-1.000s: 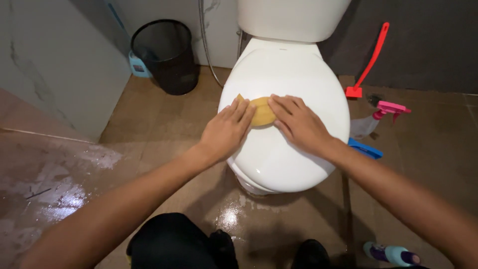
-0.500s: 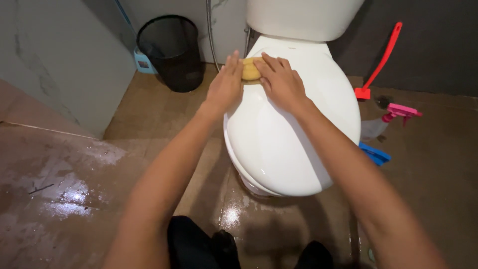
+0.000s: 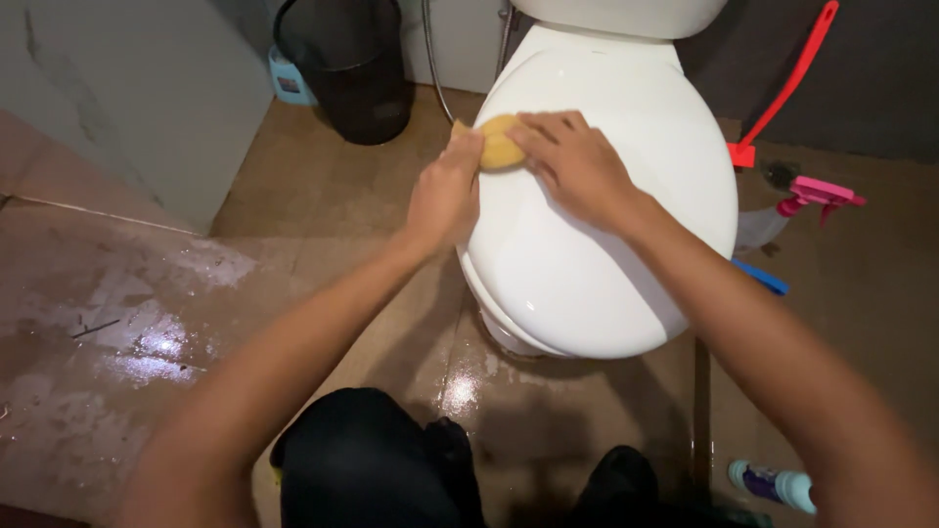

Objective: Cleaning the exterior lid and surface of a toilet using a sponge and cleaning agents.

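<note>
A yellow sponge (image 3: 499, 147) lies on the left edge of the shut white toilet lid (image 3: 606, 264). My left hand (image 3: 445, 191) grips the sponge from the left side, fingers curled over its edge. My right hand (image 3: 572, 166) presses flat on the lid with its fingers on the sponge's right part. Most of the sponge is hidden under both hands.
A black bin (image 3: 347, 64) stands at the back left beside a small blue container (image 3: 290, 83). A red brush handle (image 3: 782, 88) leans at the right, with a pink-topped spray bottle (image 3: 802, 205) below it. Another bottle (image 3: 773, 484) lies at bottom right. The brown floor (image 3: 147, 332) is wet.
Both hands slid the sponge from the lid's middle to its far end, then back toward its left edge.
</note>
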